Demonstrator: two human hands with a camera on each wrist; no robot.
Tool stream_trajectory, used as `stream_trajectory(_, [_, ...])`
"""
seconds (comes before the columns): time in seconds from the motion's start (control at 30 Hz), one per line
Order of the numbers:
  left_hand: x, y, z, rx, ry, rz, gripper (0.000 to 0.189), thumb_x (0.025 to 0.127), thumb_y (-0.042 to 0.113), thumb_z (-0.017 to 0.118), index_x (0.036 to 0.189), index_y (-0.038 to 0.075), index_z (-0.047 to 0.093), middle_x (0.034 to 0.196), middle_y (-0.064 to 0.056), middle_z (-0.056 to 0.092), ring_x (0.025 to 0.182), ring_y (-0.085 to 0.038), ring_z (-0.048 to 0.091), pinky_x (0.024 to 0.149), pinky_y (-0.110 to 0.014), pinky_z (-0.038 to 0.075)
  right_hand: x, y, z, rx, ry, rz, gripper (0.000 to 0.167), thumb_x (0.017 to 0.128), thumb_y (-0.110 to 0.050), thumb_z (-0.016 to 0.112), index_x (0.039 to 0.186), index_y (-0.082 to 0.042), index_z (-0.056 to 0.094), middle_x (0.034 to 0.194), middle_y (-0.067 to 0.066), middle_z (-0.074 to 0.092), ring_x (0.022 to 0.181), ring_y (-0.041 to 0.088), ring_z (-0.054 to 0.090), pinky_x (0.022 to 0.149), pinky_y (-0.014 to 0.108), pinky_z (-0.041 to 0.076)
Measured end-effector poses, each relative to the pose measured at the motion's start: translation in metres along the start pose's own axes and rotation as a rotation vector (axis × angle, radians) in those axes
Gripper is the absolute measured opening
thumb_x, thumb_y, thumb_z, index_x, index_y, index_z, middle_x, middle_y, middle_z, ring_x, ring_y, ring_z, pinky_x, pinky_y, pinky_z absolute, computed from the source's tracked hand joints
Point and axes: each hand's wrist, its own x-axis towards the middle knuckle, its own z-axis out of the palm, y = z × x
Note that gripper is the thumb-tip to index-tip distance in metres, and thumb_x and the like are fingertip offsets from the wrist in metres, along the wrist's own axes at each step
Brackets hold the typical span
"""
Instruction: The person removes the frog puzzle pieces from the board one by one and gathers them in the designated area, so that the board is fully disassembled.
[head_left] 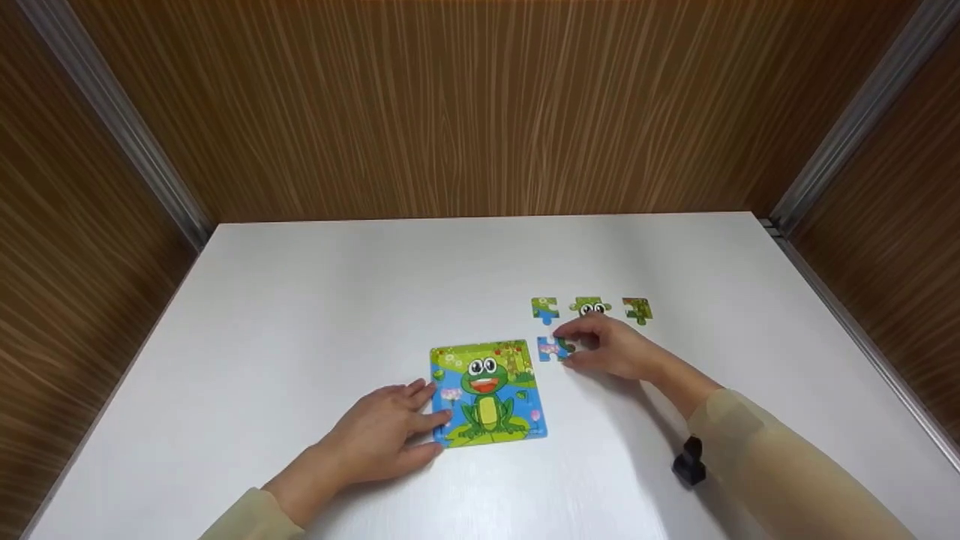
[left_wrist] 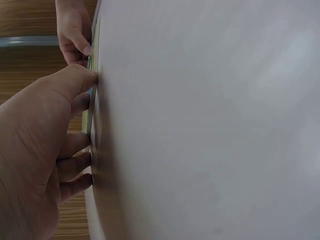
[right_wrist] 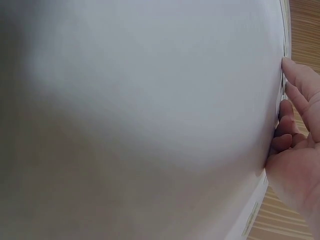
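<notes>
A frog picture puzzle board (head_left: 487, 401) lies flat on the white table. My left hand (head_left: 382, 435) rests at its left edge, fingers spread and extended, with the thumb by the lower left corner. In the left wrist view this hand (left_wrist: 40, 130) touches the board's thin edge. To the right of the board is a puzzle piece (head_left: 547, 349) with a pink flower on blue. Thumb and index finger of my right hand (head_left: 615, 349) pinch this piece at its right part, low at the table. The right wrist view shows the hand (right_wrist: 305, 115) from the side, the piece mostly hidden.
Behind the right hand lie a green-and-blue corner piece (head_left: 545, 308), a piece with the frog's eyes (head_left: 591, 306) partly covered by the fingers, and another corner piece (head_left: 637, 308). A small black object (head_left: 689, 463) shows beside the right sleeve. Wood-grain panels (head_left: 480, 112) enclose the table.
</notes>
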Motion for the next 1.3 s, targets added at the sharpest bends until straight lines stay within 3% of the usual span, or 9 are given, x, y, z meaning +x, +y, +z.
stream_trajectory(0.53, [-0.001, 0.0, -0.001, 0.014, -0.002, 0.001, 0.045, 0.102, 0.043, 0.063, 0.14, 0.021, 0.072, 0.151, -0.019, 0.058, 0.143, -0.034, 0.053, 0.114, -0.052, 0.046, 0.002, 0.0, -0.001, -0.017, -0.008, 0.001, 0.047, 0.092, -0.025, 0.085, 0.136, -0.017, 0.073, 0.137, 0.007, 0.062, 0.125, 0.027, 0.053, 0.115, 0.05, 0.038])
stream_trajectory(0.77, [0.001, 0.0, 0.0, 0.012, 0.007, 0.003, 0.043, 0.101, 0.041, 0.065, 0.138, 0.021, 0.074, 0.149, -0.019, 0.06, 0.141, -0.035, 0.056, 0.112, -0.053, 0.048, 0.0, 0.006, -0.001, 0.051, 0.018, -0.024, 0.046, 0.091, -0.022, 0.086, 0.135, -0.013, 0.072, 0.133, 0.008, 0.066, 0.115, 0.026, 0.057, 0.102, 0.042, 0.045])
stream_trajectory(0.93, [0.002, 0.002, -0.001, 0.007, -0.009, -0.002, 0.044, 0.101, 0.041, 0.064, 0.139, 0.021, 0.073, 0.149, -0.019, 0.059, 0.142, -0.035, 0.055, 0.112, -0.053, 0.047, -0.001, 0.007, -0.003, 0.074, 0.07, 0.009, 0.04, 0.094, -0.022, 0.083, 0.133, -0.014, 0.074, 0.121, 0.008, 0.068, 0.105, 0.025, 0.057, 0.089, 0.031, 0.048])
stream_trajectory(1.1, [0.003, 0.003, -0.003, 0.007, -0.026, -0.011, 0.045, 0.102, 0.042, 0.063, 0.141, 0.021, 0.072, 0.151, -0.019, 0.058, 0.143, -0.035, 0.054, 0.114, -0.053, 0.045, -0.003, -0.004, -0.003, 0.065, 0.128, -0.016, 0.035, 0.095, -0.022, 0.082, 0.128, -0.011, 0.076, 0.111, 0.005, 0.07, 0.097, 0.024, 0.058, 0.081, 0.027, 0.05])
stream_trajectory(1.3, [0.002, 0.002, -0.003, 0.01, -0.024, -0.012, 0.045, 0.102, 0.042, 0.063, 0.14, 0.021, 0.073, 0.15, -0.02, 0.059, 0.143, -0.035, 0.054, 0.113, -0.054, 0.046, -0.002, -0.038, 0.009, 0.076, 0.119, -0.153, 0.033, 0.094, -0.019, 0.083, 0.124, -0.007, 0.077, 0.105, 0.004, 0.071, 0.095, 0.022, 0.062, 0.082, 0.03, 0.053])
